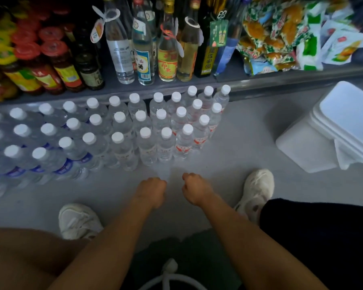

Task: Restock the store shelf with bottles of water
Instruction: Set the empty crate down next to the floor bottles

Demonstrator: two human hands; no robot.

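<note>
Your left hand [152, 191] and right hand [194, 189] over the floor [239, 143], fingers curled, holding nothing, bottles [147, 143] just ahead

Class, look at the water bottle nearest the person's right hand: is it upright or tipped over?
Upright. The water bottle stands on the floor with its white cap on top, in line with its neighbours.

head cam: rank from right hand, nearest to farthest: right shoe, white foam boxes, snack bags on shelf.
From the right hand:
1. right shoe, on the floor just to its right
2. white foam boxes, stacked on the floor, farther right and ahead
3. snack bags, up on the shelf at far right
</note>
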